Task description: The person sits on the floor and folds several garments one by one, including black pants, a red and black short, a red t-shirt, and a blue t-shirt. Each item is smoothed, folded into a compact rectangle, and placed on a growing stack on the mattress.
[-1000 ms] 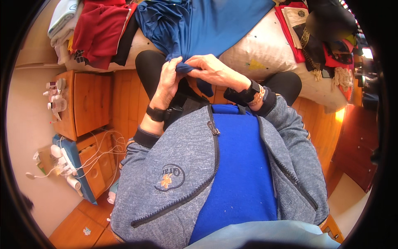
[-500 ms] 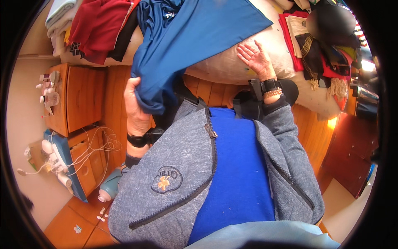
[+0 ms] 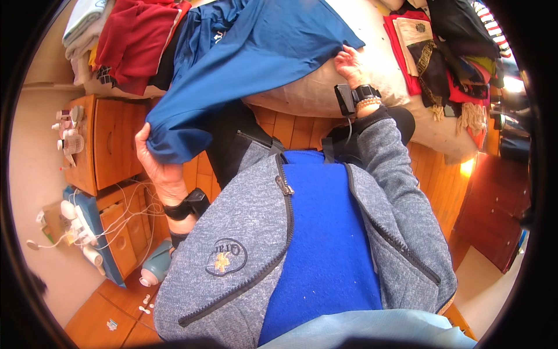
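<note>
A large blue garment (image 3: 250, 58) of smooth, slightly shiny cloth lies over the front of the bed and spreads toward me, with a small white emblem near its far part. My left hand (image 3: 160, 166) is closed on its near left end, thumb on top, and the cloth hangs in loose folds there. At the far right corner of the same cloth, my right hand (image 3: 350, 65) has its fingers curled in on the edge. Whether the garment is trousers or a top, I cannot tell.
Folded red clothing (image 3: 131, 43) and pale towels (image 3: 84, 29) are stacked at the bed's left. More folded clothes (image 3: 421, 58) lie on the right. A wooden cabinet (image 3: 119, 145) with bottles stands left, above tangled white cables (image 3: 125, 206) and a teal bottle (image 3: 157, 264).
My left hand has moved left, pulling the garment's near end with it. The right hand has gone from open, palm up beside the cloth, to fingers curled on its far right corner.
</note>
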`<state>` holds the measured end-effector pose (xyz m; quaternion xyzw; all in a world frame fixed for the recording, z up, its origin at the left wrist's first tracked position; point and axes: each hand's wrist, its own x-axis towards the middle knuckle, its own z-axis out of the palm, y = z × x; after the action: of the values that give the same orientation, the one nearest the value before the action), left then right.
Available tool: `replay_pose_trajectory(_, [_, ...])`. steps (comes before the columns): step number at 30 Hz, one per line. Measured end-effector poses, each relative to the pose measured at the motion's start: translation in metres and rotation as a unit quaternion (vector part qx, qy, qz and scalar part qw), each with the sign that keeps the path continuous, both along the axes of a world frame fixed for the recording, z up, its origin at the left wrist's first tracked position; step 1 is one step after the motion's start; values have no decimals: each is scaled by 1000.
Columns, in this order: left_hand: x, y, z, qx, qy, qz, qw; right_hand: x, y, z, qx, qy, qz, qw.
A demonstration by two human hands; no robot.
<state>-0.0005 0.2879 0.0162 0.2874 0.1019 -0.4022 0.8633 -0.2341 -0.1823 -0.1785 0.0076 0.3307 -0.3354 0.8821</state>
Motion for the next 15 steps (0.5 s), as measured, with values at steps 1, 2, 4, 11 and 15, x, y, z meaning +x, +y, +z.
replay_pose_trajectory(1, [1,3,-5,37,23,7,999,-6,-3,-4,-13,25,-20,999])
replay_pose_trajectory(2, [2,5,-11,61,36,36,997,-11,-6,-5,-52,51,-16,997])
replay_pose_trajectory(4, [1,12,-21,31,59,-19,998,-36,-6,0,-115,85,-62,988])
replay_pose_trajectory(11, [-3,15,-51,114,51,16,992,-146,12,50,-152,130,-59,978])
replay_pose_trajectory(15, [-20,11,-68,176,16,-43,983,-166,32,46,3,11,-16,1000])
